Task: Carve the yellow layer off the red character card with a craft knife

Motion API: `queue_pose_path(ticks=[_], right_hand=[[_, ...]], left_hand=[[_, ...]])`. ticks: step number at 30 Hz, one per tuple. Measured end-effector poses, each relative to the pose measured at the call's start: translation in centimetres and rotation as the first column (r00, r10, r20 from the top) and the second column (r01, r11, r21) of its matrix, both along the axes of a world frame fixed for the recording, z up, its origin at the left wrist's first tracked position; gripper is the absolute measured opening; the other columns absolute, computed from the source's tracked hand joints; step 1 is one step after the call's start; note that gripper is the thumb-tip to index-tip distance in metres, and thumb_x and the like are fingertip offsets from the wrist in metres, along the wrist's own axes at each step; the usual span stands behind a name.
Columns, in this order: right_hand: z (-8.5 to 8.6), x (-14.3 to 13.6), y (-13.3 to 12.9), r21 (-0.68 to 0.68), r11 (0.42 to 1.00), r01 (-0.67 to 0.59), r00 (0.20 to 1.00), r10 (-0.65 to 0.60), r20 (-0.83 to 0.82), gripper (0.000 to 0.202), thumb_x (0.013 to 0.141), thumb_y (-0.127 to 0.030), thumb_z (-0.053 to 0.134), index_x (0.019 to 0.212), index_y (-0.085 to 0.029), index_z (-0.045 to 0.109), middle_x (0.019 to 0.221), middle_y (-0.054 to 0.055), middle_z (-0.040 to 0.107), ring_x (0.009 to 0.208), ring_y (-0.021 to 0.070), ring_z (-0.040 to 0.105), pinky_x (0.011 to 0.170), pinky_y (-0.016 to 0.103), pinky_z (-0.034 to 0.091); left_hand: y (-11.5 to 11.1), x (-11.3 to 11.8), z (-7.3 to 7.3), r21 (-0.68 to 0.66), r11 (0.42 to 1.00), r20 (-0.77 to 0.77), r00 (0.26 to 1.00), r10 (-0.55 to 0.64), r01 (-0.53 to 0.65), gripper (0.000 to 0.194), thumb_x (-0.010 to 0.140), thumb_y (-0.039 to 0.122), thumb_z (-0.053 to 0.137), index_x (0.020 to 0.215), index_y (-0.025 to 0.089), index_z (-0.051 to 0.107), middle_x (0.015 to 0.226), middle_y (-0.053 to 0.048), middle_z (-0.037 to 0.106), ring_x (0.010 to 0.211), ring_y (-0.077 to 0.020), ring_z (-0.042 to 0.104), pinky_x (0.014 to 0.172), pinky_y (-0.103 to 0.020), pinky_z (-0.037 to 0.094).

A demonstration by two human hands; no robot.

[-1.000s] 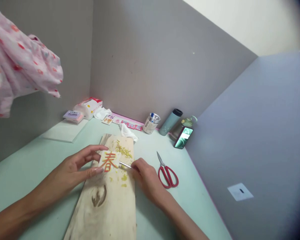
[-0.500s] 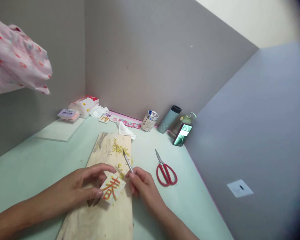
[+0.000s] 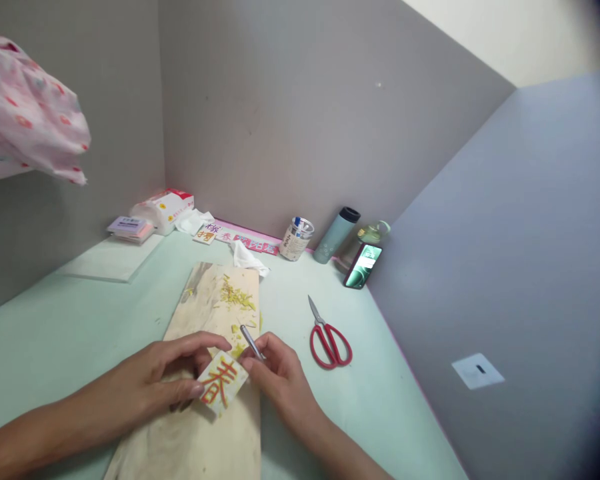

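A small square white carving block (image 3: 223, 383) bears an orange-red Chinese character with yellow patches around it. My left hand (image 3: 180, 370) grips its left edge, the thumb on the near side and the index finger at the far corner. In my right hand (image 3: 277, 370) is a slim silver craft knife (image 3: 251, 343), pointing up and to the left; its blade is hard to make out. The right fingertips are close by the block's right corner, and I cannot tell whether they touch it. Both hands are over a wooden board (image 3: 230, 440), where yellow shavings (image 3: 237, 293) lie scattered.
Red-handled scissors (image 3: 329, 340) lie right of the board. Along the back stand a tin (image 3: 296, 240), a blue-green flask (image 3: 336, 235), a bottle (image 3: 373, 233) and a phone (image 3: 363, 265). Crumpled tissues (image 3: 247, 257), a tissue pack (image 3: 165, 208) and a white sheet (image 3: 115, 260) are farther left.
The craft knife has been drawn back from the shavings and less of it shows. My right fingers have come closer to the block. The view has shifted slightly.
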State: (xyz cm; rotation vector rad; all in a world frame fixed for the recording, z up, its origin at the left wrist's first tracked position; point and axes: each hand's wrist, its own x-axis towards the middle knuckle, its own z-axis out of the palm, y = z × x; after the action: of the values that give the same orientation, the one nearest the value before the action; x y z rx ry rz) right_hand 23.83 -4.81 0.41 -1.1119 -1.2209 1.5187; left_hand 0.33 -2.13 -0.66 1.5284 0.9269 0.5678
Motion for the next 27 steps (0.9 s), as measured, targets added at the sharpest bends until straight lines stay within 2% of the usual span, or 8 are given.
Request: queue_pose_path(ticks=[4, 9, 13, 16, 19, 22, 27], right_hand=[[-0.1, -0.1, 0.1, -0.020, 0.999, -0.027, 0.998, 0.026, -0.054, 0.042, 0.075, -0.053, 0.081, 0.080, -0.022, 0.054, 0.076, -0.003, 0.061, 0.069, 0.0141, 0.054, 0.070, 0.027, 0.042], [-0.1, -0.2, 0.2, -0.017, 1.000, -0.014, 0.999, 0.013, -0.051, 0.038, 0.072, -0.048, 0.083, 0.078, -0.021, 0.056, 0.074, -0.003, 0.061, 0.068, 0.0139, 0.053, 0.069, 0.027, 0.040], [-0.1, -0.2, 0.3, -0.009, 1.000, -0.004, 1.000, 0.004, -0.020, 0.034, 0.073, -0.044, 0.082, 0.076, -0.021, 0.058, 0.074, -0.002, 0.062, 0.069, 0.0144, 0.054, 0.070, 0.028, 0.041], [-0.1, -0.2, 0.3, 0.011, 1.000, -0.013, 1.000, 0.013, -0.006, 0.035, 0.076, -0.049, 0.079, 0.077, -0.021, 0.058, 0.076, 0.000, 0.065, 0.072, 0.0163, 0.057, 0.074, 0.030, 0.043], [-0.2, 0.0, 0.2, 0.051, 0.999, -0.015, 0.999, 0.013, 0.031, 0.038, 0.080, -0.055, 0.074, 0.078, -0.021, 0.058, 0.078, 0.001, 0.066, 0.073, 0.0169, 0.058, 0.074, 0.030, 0.042], [-0.2, 0.2, 0.1, 0.093, 0.996, -0.003, 0.995, -0.006, 0.100, 0.038, 0.085, -0.056, 0.070, 0.079, -0.020, 0.061, 0.076, 0.000, 0.063, 0.070, 0.0147, 0.052, 0.069, 0.027, 0.039], [-0.1, 0.6, 0.3, 0.139, 0.989, 0.048, 0.979, -0.074, 0.190, 0.036, 0.089, -0.055, 0.065, 0.086, -0.019, 0.064, 0.077, -0.001, 0.056, 0.069, 0.0134, 0.045, 0.063, 0.025, 0.034]], left_hand=[[-0.1, 0.0, -0.1, -0.010, 1.000, 0.012, 1.000, 0.019, -0.019, 0.048, 0.084, 0.040, 0.069, 0.131, 0.034, 0.064, 0.111, -0.004, 0.071, 0.108, -0.0285, 0.065, 0.092, -0.034, 0.055], [-0.1, 0.1, -0.3, -0.018, 1.000, -0.011, 1.000, 0.026, -0.026, 0.048, 0.086, 0.040, 0.067, 0.132, 0.032, 0.060, 0.098, -0.002, 0.068, 0.087, -0.0222, 0.066, 0.068, -0.024, 0.054], [0.2, 0.2, -0.3, 0.093, 0.996, -0.057, 0.998, 0.016, -0.011, 0.030, 0.088, 0.039, 0.065, 0.117, 0.028, 0.066, 0.097, -0.002, 0.069, 0.090, -0.0225, 0.066, 0.078, -0.027, 0.052], [0.3, 0.3, 0.1, 0.146, 0.989, -0.092, 0.996, 0.003, 0.011, 0.015, 0.090, 0.036, 0.061, 0.098, 0.025, 0.068, 0.096, -0.003, 0.069, 0.092, -0.0237, 0.065, 0.080, -0.029, 0.050], [0.3, 0.5, 0.3, 0.173, 0.985, -0.113, 0.993, 0.016, 0.003, 0.014, 0.089, 0.034, 0.060, 0.092, 0.023, 0.068, 0.092, -0.003, 0.070, 0.087, -0.0230, 0.065, 0.076, -0.029, 0.050], [0.5, 0.4, 0.2, 0.196, 0.981, -0.108, 0.994, 0.031, -0.010, 0.014, 0.088, 0.034, 0.060, 0.090, 0.023, 0.069, 0.090, -0.002, 0.070, 0.084, -0.0223, 0.065, 0.074, -0.028, 0.050], [1.1, -0.4, -0.1, 0.278, 0.959, -0.150, 0.983, 0.107, -0.062, 0.020, 0.090, 0.042, 0.059, 0.096, 0.025, 0.070, 0.101, -0.003, 0.070, 0.099, -0.0258, 0.065, 0.085, -0.031, 0.049]])
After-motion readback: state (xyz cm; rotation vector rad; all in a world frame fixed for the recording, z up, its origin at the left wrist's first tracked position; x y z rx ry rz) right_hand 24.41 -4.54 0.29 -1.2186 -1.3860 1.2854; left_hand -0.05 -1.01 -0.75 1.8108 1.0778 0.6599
